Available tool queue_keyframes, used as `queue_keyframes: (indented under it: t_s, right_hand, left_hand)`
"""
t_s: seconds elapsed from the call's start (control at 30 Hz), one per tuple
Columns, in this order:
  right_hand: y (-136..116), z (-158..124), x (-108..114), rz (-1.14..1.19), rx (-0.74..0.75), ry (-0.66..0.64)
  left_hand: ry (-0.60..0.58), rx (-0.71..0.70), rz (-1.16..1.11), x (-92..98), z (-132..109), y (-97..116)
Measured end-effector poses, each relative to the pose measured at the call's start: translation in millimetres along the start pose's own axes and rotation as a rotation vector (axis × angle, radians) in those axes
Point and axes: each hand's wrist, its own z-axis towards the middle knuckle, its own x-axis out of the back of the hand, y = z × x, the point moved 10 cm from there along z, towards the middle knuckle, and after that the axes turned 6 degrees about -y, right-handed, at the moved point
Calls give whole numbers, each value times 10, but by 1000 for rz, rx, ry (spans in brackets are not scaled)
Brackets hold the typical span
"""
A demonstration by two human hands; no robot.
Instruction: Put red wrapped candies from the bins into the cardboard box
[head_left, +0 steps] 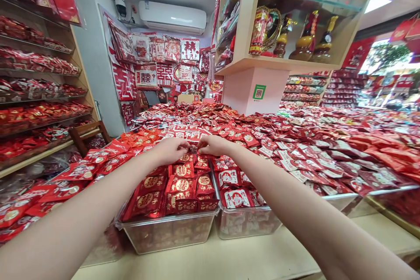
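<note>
My left hand (173, 150) and my right hand (214, 145) are close together over the back of a clear plastic bin (170, 232). The fingers of both are curled inward, with the tips down among the packets. Whatever they pinch is too small and hidden to make out. Small shiny red packets (181, 185) with round gold double-happiness emblems fill this bin, lying in stacked rows. Just right of it, a second clear bin (247, 223) holds red packets (236, 198) with white printed panels, below my right forearm.
Heaps of red packets (305, 148) spread to the right and back. Orange-red packets (78, 170) lie at left. A pale counter edge (203, 262) runs in front. A pillar (241, 89) carries a glass-shelved cabinet (295, 61). Stocked shelves (39, 70) and a wooden chair (88, 133) stand left.
</note>
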Motion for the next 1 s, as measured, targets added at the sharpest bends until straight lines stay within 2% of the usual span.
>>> queue_keyframes:
  t_s: [0.13, 0.23, 0.37, 0.5, 0.63, 0.7, 0.77, 0.9, 1.0]
  right_hand:
    - [83, -154, 148, 127, -74, 154]
    - [136, -303, 144, 300, -131, 185]
    - [153, -493, 80, 567, -181, 180]
    - [-4, -642, 75, 771, -162, 178]
    - [-318, -733, 107, 888, -70, 155]
    - [-433, -775, 155, 917, -19, 170]
    - [-424, -817, 171, 904, -48, 191]
    - [-214, -873, 57, 807, -219, 186]
    - [-123, -850, -109, 697, -274, 138]
  left_hand:
    - [-60, -73, 15, -82, -178, 20]
    - [-56, -94, -19, -128, -252, 8]
    - [47, -76, -110, -25, -320, 26]
    - [220, -13, -256, 156, -463, 187]
    - [208, -10, -420, 147, -547, 521]
    - [179, -12, -447, 137, -547, 647]
    - [182, 5, -432, 161, -532, 669]
    - [215, 54, -267, 211, -494, 496]
    - [174, 47, -97, 163, -512, 377]
